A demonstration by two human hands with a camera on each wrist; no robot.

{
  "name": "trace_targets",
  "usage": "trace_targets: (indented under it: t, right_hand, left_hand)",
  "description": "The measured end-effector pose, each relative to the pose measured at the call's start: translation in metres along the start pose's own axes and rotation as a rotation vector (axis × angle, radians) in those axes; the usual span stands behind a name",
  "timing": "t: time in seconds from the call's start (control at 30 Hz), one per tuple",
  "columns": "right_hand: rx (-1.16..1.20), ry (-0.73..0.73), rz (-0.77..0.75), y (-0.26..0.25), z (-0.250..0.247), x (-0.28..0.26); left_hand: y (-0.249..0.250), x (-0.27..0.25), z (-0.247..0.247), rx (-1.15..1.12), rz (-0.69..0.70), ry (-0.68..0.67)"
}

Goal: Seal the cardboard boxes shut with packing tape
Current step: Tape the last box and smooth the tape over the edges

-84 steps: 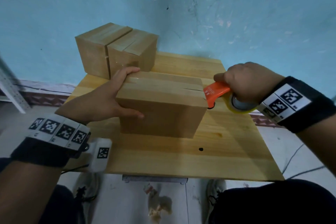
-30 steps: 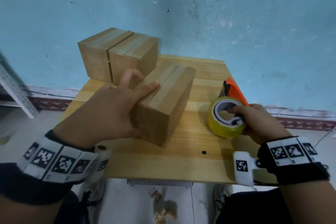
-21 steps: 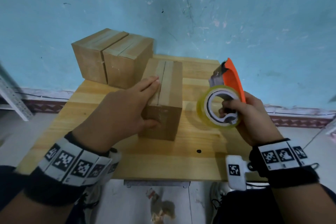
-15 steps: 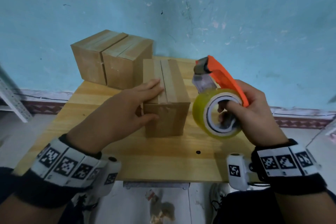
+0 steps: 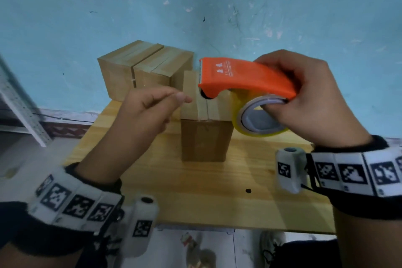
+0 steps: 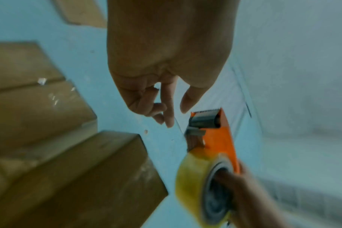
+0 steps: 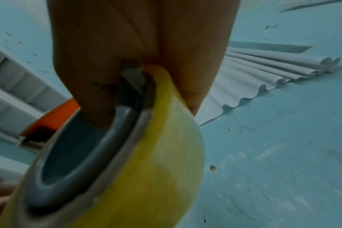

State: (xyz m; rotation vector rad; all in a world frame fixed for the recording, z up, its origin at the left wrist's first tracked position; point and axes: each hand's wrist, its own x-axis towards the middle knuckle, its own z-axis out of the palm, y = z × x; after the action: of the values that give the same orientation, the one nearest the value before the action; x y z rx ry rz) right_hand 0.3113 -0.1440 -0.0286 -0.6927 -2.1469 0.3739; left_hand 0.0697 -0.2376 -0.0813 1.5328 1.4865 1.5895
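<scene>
Both hands are busy: my right hand [image 5: 309, 102] grips the tape dispenser [image 5: 243, 79] above the near cardboard box [image 5: 204, 132] on the counter [image 5: 217, 191]; my left hand [image 5: 148, 113] pinches toward its filmy, clingy tape end. Box looks light, so I'd brace it.

Ahead of me the tall brown cardboard box [image 5: 203, 137] stands upright mid-desk, blocking the straight path between my hands. Behind it two more brown cardboard boxes [image 5: 143, 69] sit side by side, close against the blue wall [image 5: 282, 17], closing off the far left. The light wooden desk [image 5: 217, 191] lies bare in front of the tall box and to its right, with room to pass. The orange tape dispenser with its yellow roll [image 5: 250, 87] hangs over the box's top right.
</scene>
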Motion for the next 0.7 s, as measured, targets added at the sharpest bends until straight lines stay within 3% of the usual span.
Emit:
trace_targets:
  t: [0.13, 0.47, 0.7]
  right_hand:
    - [0.025, -0.005, 0.000, 0.001, 0.009, -0.008]
    - [-0.081, -0.018, -0.079, 0.005, 0.013, -0.012]
    - [0.003, 0.014, -0.086, 0.006, 0.014, -0.012]
  left_hand:
    - [0.005, 0.001, 0.001, -0.281, -0.221, -0.012]
    - [0.009, 0.000, 0.018, -0.773, -0.479, -0.185]
    - [0.004, -0.001, 0.015, -1.182, -0.651, -0.327]
